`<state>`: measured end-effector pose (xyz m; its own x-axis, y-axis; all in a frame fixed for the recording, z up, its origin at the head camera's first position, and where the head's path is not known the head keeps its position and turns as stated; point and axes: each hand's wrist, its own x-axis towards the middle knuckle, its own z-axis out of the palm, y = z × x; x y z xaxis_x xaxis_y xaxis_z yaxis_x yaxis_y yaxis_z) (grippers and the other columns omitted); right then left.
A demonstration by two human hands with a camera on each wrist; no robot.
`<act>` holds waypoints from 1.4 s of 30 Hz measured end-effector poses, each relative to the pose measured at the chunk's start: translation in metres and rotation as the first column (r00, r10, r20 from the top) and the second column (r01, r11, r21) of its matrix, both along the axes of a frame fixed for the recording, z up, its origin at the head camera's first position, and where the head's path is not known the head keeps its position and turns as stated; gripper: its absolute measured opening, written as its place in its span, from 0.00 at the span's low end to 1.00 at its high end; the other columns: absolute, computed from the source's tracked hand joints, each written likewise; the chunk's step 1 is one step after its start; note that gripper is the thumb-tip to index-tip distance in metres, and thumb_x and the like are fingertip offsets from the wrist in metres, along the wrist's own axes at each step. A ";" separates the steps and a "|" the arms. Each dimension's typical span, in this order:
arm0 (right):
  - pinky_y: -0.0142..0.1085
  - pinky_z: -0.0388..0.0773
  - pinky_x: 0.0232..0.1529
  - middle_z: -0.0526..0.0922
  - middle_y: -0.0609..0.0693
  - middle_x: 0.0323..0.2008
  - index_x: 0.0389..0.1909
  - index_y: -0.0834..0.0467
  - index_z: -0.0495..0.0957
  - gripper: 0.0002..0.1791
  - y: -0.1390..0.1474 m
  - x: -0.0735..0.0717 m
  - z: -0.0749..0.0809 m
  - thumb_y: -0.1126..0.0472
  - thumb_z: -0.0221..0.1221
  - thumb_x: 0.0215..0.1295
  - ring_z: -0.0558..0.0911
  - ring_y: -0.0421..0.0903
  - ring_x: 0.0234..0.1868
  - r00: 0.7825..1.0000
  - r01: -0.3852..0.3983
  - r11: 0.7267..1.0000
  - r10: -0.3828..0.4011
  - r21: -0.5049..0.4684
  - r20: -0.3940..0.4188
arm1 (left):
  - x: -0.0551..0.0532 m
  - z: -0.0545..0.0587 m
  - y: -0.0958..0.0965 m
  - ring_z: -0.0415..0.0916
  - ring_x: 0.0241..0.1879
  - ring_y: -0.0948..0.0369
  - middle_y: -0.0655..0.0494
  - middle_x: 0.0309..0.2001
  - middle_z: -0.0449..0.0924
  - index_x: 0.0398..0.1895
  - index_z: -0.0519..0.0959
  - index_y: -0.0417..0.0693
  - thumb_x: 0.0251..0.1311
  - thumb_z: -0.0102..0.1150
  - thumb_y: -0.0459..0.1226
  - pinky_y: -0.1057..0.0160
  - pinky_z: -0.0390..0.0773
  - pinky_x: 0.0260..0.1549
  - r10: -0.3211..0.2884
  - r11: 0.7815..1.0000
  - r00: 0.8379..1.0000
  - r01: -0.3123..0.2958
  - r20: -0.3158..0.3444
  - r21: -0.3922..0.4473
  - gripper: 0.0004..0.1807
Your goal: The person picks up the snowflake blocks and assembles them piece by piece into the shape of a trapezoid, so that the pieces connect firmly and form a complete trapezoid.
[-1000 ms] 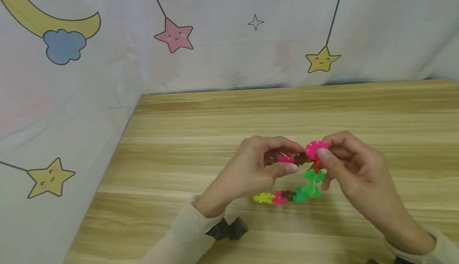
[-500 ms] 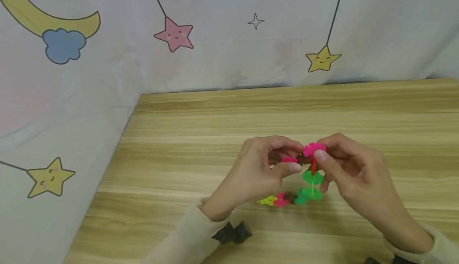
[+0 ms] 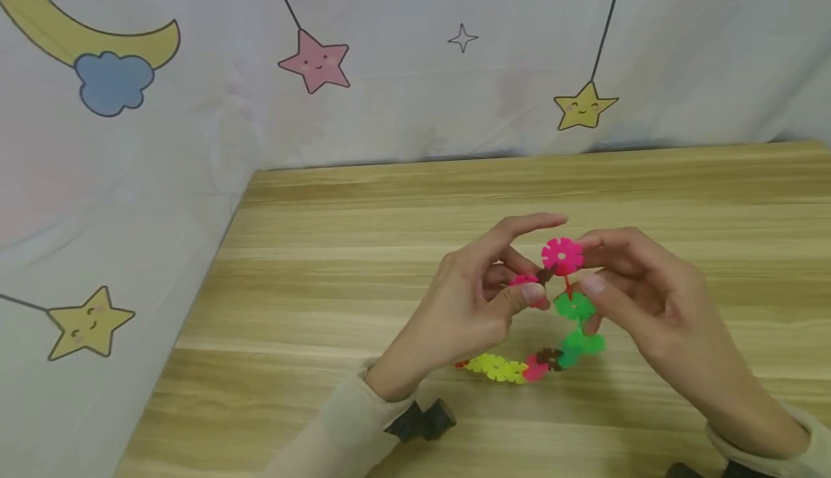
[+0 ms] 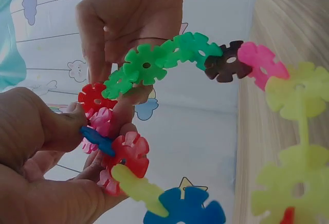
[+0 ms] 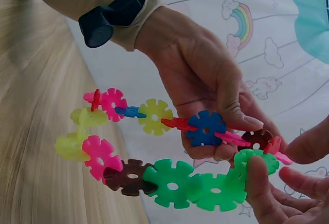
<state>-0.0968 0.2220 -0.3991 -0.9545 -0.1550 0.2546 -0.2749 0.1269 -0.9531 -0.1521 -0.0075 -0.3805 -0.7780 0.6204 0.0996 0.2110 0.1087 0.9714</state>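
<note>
A chain of toothed plastic snowflake discs [image 5: 172, 184], in pink, green, brown, yellow, blue and red, curves in a loop between the hands. My left hand [image 3: 464, 301] pinches a pink disc [image 3: 523, 280] of it between thumb and bent fingers, the index finger stretched out above. Beside that sit a brown disc and an upright pink disc [image 3: 562, 256]. My right hand [image 3: 658, 312] is at the loop's right side, fingers loosely bent, its thumb tip apart from the pink disc. One of its fingers meets a green disc [image 5: 255, 162] in the right wrist view. Yellow discs [image 3: 496, 368] hang lower, partly hidden by the left wrist.
Both hands work over a wood-grain table [image 3: 363, 247]. A pale cloth [image 3: 402, 117] printed with stars and a moon hangs behind it and along the left. A black device [image 3: 422, 422] is strapped at the left cuff.
My right thumb has come off the upper pink disc, and that hand has spread a little rightward. The left index finger has lifted straight. The loop's lower part has swung right, showing more yellow discs.
</note>
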 end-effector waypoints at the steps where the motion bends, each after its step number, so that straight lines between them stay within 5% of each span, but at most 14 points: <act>1: 0.35 0.88 0.34 0.88 0.54 0.53 0.65 0.67 0.75 0.21 0.002 0.001 -0.001 0.80 0.56 0.74 0.89 0.44 0.44 1.000 -0.017 0.999 0.017 -0.038 -0.006 | 0.000 0.000 0.001 0.89 0.35 0.71 0.48 0.43 0.87 0.75 0.73 0.63 0.72 0.62 0.25 0.69 0.87 0.37 0.000 1.000 1.000 0.000 0.000 0.005 0.34; 7: 0.30 0.89 0.45 0.90 0.54 0.49 0.64 0.67 0.71 0.27 0.009 0.005 -0.006 0.85 0.59 0.66 0.91 0.44 0.45 0.999 -0.031 0.996 0.028 -0.088 -0.029 | 0.000 0.000 0.004 0.88 0.35 0.72 0.49 0.45 0.86 0.73 0.76 0.59 0.72 0.64 0.26 0.66 0.88 0.36 0.016 1.000 0.999 -0.016 -0.032 0.004 0.30; 15: 0.30 0.86 0.34 0.88 0.52 0.30 0.54 0.64 0.71 0.23 0.003 0.006 -0.005 0.85 0.63 0.63 0.86 0.44 0.27 0.998 0.048 0.995 -0.051 -0.090 -0.030 | 0.002 -0.004 0.006 0.88 0.35 0.73 0.49 0.46 0.87 0.72 0.77 0.57 0.71 0.64 0.26 0.66 0.88 0.35 0.027 0.999 0.998 -0.025 -0.064 0.024 0.29; 21: 0.30 0.86 0.30 0.88 0.52 0.28 0.45 0.61 0.71 0.21 -0.004 0.007 -0.006 0.85 0.65 0.61 0.87 0.44 0.25 0.988 0.149 0.972 -0.153 -0.181 -0.007 | 0.002 -0.007 0.008 0.88 0.37 0.70 0.48 0.56 0.85 0.68 0.77 0.50 0.71 0.61 0.22 0.65 0.88 0.32 0.041 0.996 0.997 -0.037 -0.059 0.076 0.26; 25: 0.30 0.87 0.29 0.87 0.52 0.28 0.39 0.62 0.69 0.21 -0.007 0.006 -0.010 0.87 0.65 0.59 0.88 0.44 0.26 0.981 0.179 0.949 -0.193 -0.258 -0.030 | 0.002 -0.008 0.008 0.86 0.39 0.70 0.52 0.67 0.83 0.64 0.78 0.47 0.71 0.62 0.23 0.59 0.92 0.41 0.063 0.995 0.996 -0.058 -0.064 0.084 0.22; 30: 0.29 0.86 0.29 0.86 0.51 0.27 0.34 0.65 0.66 0.21 -0.010 0.007 -0.011 0.89 0.63 0.58 0.87 0.43 0.26 0.974 0.199 0.925 -0.223 -0.322 -0.037 | 0.004 -0.009 0.009 0.83 0.40 0.72 0.53 0.71 0.81 0.60 0.78 0.46 0.71 0.64 0.25 0.64 0.91 0.44 0.077 0.994 0.996 -0.072 -0.052 0.082 0.18; 35: 0.29 0.85 0.27 0.86 0.51 0.26 0.31 0.66 0.65 0.21 -0.013 0.008 -0.009 0.88 0.65 0.58 0.86 0.43 0.24 0.965 0.243 0.919 -0.262 -0.311 -0.020 | 0.005 -0.010 0.011 0.82 0.37 0.71 0.56 0.71 0.81 0.59 0.78 0.47 0.70 0.64 0.24 0.71 0.87 0.38 0.077 0.995 0.997 -0.075 -0.032 0.064 0.18; 38: 0.29 0.86 0.29 0.90 0.51 0.28 0.35 0.64 0.68 0.19 -0.012 0.008 -0.005 0.86 0.66 0.60 0.87 0.43 0.24 0.964 0.255 0.926 -0.267 -0.279 -0.008 | 0.004 -0.010 0.010 0.85 0.37 0.70 0.50 0.62 0.85 0.63 0.78 0.50 0.71 0.64 0.25 0.70 0.86 0.35 0.083 0.994 0.996 -0.081 -0.024 0.074 0.21; 42: 0.28 0.89 0.42 0.93 0.55 0.40 0.46 0.67 0.73 0.13 -0.007 0.010 0.004 0.81 0.63 0.67 0.92 0.44 0.38 0.958 0.283 0.932 -0.288 -0.227 0.012 | 0.002 -0.009 0.006 0.91 0.39 0.65 0.43 0.50 0.83 0.72 0.74 0.56 0.74 0.62 0.27 0.66 0.86 0.30 0.111 0.986 0.994 -0.111 0.012 0.127 0.28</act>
